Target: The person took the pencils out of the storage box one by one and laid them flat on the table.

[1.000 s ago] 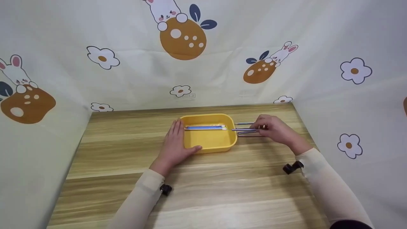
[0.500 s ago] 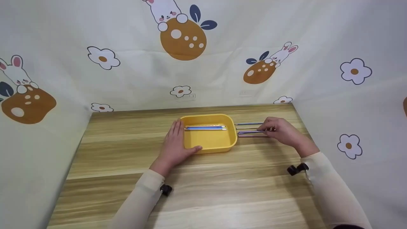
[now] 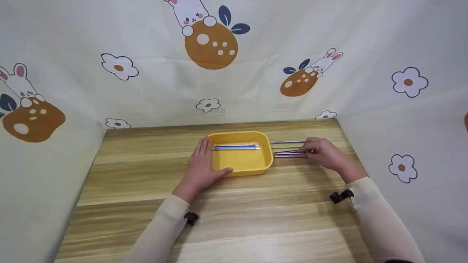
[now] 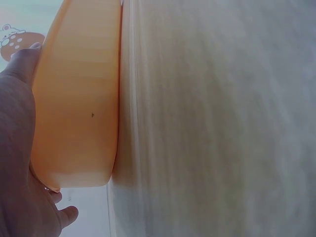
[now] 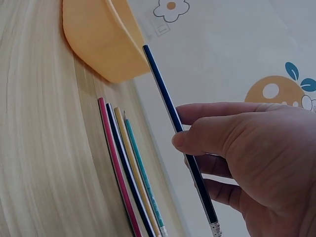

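Smooth plastic box [image 3: 239, 161]; glossy pencil [image 5: 164, 94]; wood-grained table [image 3: 248, 212].

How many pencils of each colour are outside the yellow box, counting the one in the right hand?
Dark blue pencils: 2, one of them held in the right hand
Pink pencil: 1
Tan pencil: 1
Teal pencil: 1
Total: 5

Your head view faces forward and down, farther off. Your wrist views sit close, turned sideways; all share table [image 3: 270, 219] and box [image 3: 241, 161].
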Motion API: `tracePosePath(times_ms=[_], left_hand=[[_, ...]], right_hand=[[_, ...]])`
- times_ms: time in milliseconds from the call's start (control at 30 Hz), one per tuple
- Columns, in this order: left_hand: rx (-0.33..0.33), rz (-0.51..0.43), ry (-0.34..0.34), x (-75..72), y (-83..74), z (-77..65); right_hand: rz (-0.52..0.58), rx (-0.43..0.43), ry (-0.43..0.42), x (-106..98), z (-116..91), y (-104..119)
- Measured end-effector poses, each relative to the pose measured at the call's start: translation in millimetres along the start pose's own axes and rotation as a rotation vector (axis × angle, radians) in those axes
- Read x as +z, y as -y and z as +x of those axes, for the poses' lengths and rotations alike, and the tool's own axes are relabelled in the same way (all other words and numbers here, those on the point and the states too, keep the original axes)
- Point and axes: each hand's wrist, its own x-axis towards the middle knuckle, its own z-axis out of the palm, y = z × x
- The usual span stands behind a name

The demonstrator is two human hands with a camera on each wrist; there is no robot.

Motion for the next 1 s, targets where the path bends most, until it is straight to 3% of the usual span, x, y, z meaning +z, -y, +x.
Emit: tracePosePath(times_ms=[500, 1000], left_hand=[[-0.006, -0.013, 0.006, -0.9, 0.0, -1.3], [-0.006, -0.015, 0.015, -0.8, -0.3, -2.3]], right_hand=[[-0.019, 0.018, -0.01, 28.6, -7.0, -18.1], [-0.006, 0.038, -0.003, 40.8, -10.8, -31.8]])
